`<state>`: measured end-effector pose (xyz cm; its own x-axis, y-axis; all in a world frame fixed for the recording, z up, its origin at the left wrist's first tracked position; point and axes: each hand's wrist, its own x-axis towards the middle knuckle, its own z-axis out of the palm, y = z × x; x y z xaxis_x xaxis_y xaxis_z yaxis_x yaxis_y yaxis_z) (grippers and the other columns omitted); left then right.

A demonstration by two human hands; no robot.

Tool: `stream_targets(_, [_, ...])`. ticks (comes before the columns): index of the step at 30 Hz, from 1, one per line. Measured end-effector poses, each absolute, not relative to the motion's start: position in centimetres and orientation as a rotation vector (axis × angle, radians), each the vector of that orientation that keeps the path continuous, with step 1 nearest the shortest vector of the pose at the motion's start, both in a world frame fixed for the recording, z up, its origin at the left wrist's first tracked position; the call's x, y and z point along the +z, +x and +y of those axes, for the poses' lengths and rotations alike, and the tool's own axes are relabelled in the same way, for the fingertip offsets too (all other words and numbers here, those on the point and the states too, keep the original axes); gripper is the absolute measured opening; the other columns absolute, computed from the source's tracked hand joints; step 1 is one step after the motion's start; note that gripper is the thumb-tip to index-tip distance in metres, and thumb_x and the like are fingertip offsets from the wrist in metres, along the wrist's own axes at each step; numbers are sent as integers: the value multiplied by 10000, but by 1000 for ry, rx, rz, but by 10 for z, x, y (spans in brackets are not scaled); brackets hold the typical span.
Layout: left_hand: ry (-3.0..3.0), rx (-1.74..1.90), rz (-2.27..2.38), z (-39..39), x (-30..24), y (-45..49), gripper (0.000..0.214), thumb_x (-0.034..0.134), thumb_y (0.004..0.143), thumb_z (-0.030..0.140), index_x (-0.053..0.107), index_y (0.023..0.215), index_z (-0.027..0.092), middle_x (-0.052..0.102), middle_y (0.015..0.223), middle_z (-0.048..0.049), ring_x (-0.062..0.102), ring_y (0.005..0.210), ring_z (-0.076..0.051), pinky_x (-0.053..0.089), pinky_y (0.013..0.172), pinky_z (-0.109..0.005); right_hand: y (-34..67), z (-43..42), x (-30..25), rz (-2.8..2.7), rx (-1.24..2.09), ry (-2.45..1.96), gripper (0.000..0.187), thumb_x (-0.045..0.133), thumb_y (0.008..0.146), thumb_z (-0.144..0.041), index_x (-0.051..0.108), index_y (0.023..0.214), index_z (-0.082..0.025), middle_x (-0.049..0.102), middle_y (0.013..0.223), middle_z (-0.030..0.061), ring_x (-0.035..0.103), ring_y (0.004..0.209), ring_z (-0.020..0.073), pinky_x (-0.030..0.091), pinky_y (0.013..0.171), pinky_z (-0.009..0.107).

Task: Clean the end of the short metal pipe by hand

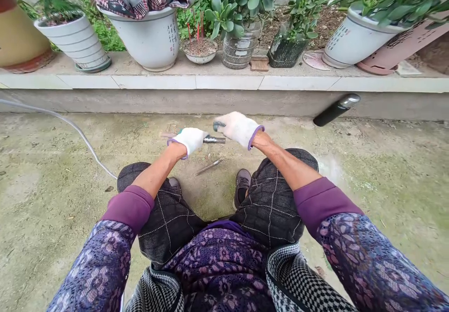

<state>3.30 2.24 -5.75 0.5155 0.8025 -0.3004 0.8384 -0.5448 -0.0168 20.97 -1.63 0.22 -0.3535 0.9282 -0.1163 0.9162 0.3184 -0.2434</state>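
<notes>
A short steel bar point(213, 140) is gripped in the left hand point(187, 141) of a seated person, its bright end pointing across toward the right hand point(238, 128), which closes on a small dark object point(218, 126), too little of it showing to identify. The left fingers point(199, 135) are clamped on the bar, while the right fingers point(224, 124) are curled together around the dark object, both inside white cotton gloves with purple cuffs. The two hands hover just apart, out past the knees, a hold that appears to keep the work in plain view and clear of the legs. Forearms reach forward and slightly inward, elbows spread wide, above dark quilted shorts point(270, 209). Directly below the hands, a thin metal rod point(209, 166) lies on the concrete ground point(379, 171), just ahead of a grey shoe point(242, 185), and pale wood scraps point(169, 135) sit beside the left hand, within easy reach. A white cable point(66, 122) curves across the ground to the left. Along the foot of a raised concrete ledge point(224, 83), a black cylinder with a metal cap point(336, 109) leans at an angle, and a white ceramic planter point(150, 36) stands among potted plants on top of the ledge.
</notes>
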Motion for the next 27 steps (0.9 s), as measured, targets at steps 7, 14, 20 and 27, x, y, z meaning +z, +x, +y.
stream_targets(7, [2424,245,1390,19,-24,34,339,448,904,313,693,1105,193,717,860,-43,639,758,-169,454,719,-235,225,8,-7,-2309,564,-1844,277,463,889,-236,713,972,-152,702,800,46,575,656,134,378,601,240])
stream_targets(14, [2460,-8,1617,31,-33,28,295,481,919,285,683,1112,191,733,946,-78,642,857,-173,449,770,-239,184,-21,-7,-2592,390,-1838,296,460,926,-321,698,1040,-188,731,997,131,664,806,221,417,659,291])
stream_targets(20, [2550,-333,1428,17,-43,31,254,506,866,245,722,990,197,732,900,-103,684,850,-212,468,758,-263,207,-4,-3,-2443,455,-1797,281,489,903,-324,724,988,-196,736,931,69,629,773,168,413,653,246])
stream_targets(27, [2212,326,1420,20,-23,35,343,483,870,324,680,1114,185,714,814,-32,615,676,-145,467,635,-211,220,10,-16,-2137,689,-1797,283,469,898,-286,703,984,-150,678,751,22,532,584,101,366,561,212])
